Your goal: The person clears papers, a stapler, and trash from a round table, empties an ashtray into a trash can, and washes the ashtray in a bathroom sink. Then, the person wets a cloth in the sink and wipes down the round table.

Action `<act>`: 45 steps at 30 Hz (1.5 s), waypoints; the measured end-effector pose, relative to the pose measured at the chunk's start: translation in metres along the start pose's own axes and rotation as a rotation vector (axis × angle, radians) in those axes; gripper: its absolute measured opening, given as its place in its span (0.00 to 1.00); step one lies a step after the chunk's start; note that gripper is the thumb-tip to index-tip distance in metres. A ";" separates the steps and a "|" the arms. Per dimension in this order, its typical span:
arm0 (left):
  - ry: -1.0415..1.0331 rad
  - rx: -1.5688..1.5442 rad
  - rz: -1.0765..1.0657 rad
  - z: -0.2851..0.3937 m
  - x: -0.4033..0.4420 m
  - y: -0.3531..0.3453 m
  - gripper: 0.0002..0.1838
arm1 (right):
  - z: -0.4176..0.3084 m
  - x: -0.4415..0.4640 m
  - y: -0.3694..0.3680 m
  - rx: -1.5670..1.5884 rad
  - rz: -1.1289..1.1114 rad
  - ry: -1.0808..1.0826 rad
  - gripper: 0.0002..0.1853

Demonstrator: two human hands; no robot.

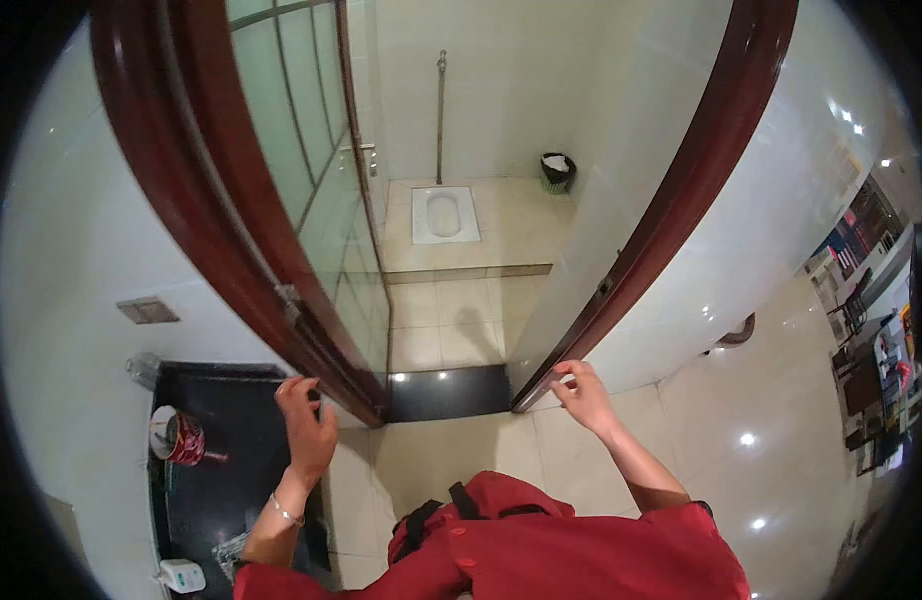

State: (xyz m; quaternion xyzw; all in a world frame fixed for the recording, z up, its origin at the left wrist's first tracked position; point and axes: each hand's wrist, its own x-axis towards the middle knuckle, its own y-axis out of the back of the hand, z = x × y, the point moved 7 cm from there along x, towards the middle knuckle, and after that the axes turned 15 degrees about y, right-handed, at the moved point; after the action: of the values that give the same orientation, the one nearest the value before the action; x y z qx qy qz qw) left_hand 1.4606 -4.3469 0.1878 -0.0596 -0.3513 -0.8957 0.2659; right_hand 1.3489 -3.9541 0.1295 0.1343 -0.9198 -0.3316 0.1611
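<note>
My left hand (309, 428) is raised beside the dark counter (246, 480), its fingers loosely bent and apart, holding nothing. In front of it stands the reddish-brown door frame (221, 190), and the glass-panelled door (316, 160) swings inward on that side. My right hand (584, 398) is up near the right door post (671, 190), fingers curved and parted with nothing in them. Whether its fingertips touch the post I cannot tell. A bracelet (286, 510) circles my left wrist.
Through the doorway, a squat toilet (445, 215) is set in a raised tiled step, with a waste bin (557, 175) to its right. A dark threshold (449, 392) crosses the opening. On the counter are a patterned container (186, 440) and a white bottle (183, 575). Chairs (856, 305) stand far right.
</note>
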 end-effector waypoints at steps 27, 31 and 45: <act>-0.648 -0.651 -1.110 0.412 0.401 -0.501 0.14 | 0.063 0.074 0.130 -0.299 1.137 -0.553 0.43; -0.671 -0.733 -1.258 0.448 0.402 -0.535 0.14 | 0.065 0.076 0.130 -0.261 1.211 -0.695 0.36; -0.866 -1.021 -1.369 0.620 0.370 -0.610 0.16 | 0.036 0.098 0.137 -0.465 0.920 -1.279 0.28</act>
State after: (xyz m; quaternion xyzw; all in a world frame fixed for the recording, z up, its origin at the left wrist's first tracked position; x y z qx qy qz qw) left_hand 0.7795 -3.7242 0.3947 -0.2763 0.0550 -0.8022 -0.5264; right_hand 1.2267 -3.8658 0.2131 -0.5081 -0.7047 -0.4271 -0.2507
